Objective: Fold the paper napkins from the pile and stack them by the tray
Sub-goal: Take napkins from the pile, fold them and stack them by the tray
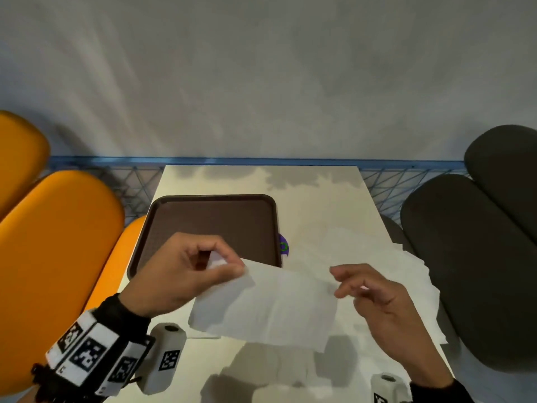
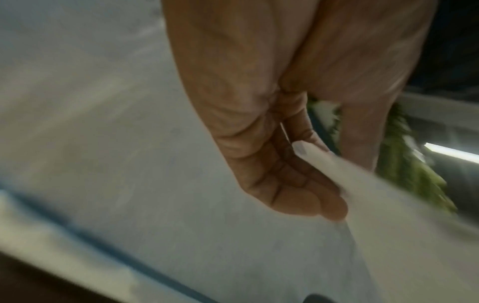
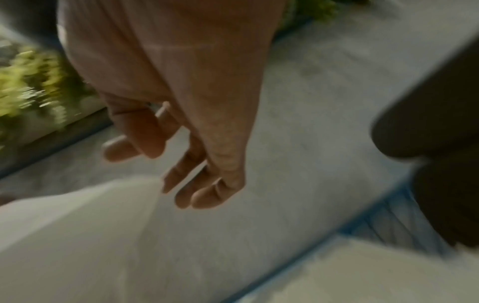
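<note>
We hold one white napkin (image 1: 267, 303) in the air above the near part of the table (image 1: 316, 199). Our left hand (image 1: 180, 274) pinches its upper left corner between thumb and forefinger, the other fingers (image 1: 200, 242) curled over. Our right hand (image 1: 377, 298) is at the napkin's upper right corner with its fingers loosely bent and slightly spread; in the blurred right wrist view the napkin's corner lies just beside the fingertips, and we cannot tell whether they grip it. The pile of napkins (image 1: 406, 269) lies on the table's right side. The brown tray (image 1: 215, 219) sits at the left, behind our left hand.
</note>
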The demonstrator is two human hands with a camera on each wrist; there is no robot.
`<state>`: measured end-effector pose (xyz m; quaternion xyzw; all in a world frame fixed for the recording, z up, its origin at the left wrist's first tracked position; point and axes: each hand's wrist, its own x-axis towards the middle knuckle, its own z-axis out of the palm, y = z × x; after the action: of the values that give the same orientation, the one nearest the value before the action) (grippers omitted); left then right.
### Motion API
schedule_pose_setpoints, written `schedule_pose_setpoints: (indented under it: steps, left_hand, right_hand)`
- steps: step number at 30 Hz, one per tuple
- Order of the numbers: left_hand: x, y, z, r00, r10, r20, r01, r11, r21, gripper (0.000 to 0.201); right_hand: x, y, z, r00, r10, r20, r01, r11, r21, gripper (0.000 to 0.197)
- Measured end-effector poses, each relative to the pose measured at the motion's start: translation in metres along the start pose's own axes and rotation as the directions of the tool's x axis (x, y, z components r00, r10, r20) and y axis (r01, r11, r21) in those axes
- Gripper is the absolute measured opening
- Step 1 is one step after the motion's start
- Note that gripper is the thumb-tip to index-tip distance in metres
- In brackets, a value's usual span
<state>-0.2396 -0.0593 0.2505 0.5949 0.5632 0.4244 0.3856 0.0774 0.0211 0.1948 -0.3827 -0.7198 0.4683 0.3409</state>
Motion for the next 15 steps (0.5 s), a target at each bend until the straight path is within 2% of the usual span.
schedule_pose_setpoints:
  steps: [1,2,3,4,6,8,11,15]
  left_hand:
    - [-0.002,0.007,0.004,0.998,0.056,0.019,-0.058,0.985,0.164,0.001]
    - [-0.004,0.012,0.008,0.991,0.123,0.058,-0.135,0.942,0.307,0.006]
    - [-0.005,0.016,0.012,0.976,0.179,0.122,-0.214,0.89,0.403,0.01]
    - [-0.005,0.019,0.016,0.961,0.208,0.185,-0.271,0.85,0.451,0.012]
    - [-0.009,0.027,0.02,0.946,0.205,0.25,-0.304,0.83,0.468,0.015]
    - [-0.012,0.035,0.019,0.954,0.2,0.224,-0.287,0.831,0.477,0.016]
    - [-0.016,0.04,0.017,0.975,0.196,0.106,-0.222,0.852,0.474,0.033]
    - [-0.011,0.035,0.031,0.981,0.193,-0.008,-0.177,0.912,0.37,0.025]
  right_hand:
    - [0.002,-0.008,0.003,0.997,-0.077,-0.032,0.07,0.984,-0.162,0.034]
    - [0.005,-0.017,0.01,0.987,-0.16,-0.018,0.148,0.945,-0.291,0.025]
    - [0.008,-0.026,0.019,0.978,-0.2,0.059,0.207,0.907,-0.367,0.02]
    - [0.012,-0.034,0.029,0.966,-0.197,0.168,0.251,0.869,-0.425,0.026]
    - [0.02,-0.044,0.05,0.924,-0.129,0.361,0.298,0.834,-0.464,0.034]
    - [0.023,-0.047,0.066,0.893,-0.173,0.416,0.364,0.82,-0.441,0.021]
    - [0.024,-0.05,0.07,0.899,-0.232,0.373,0.372,0.852,-0.369,0.027]
    - [0.023,-0.053,0.067,0.899,-0.281,0.335,0.392,0.857,-0.335,0.033]
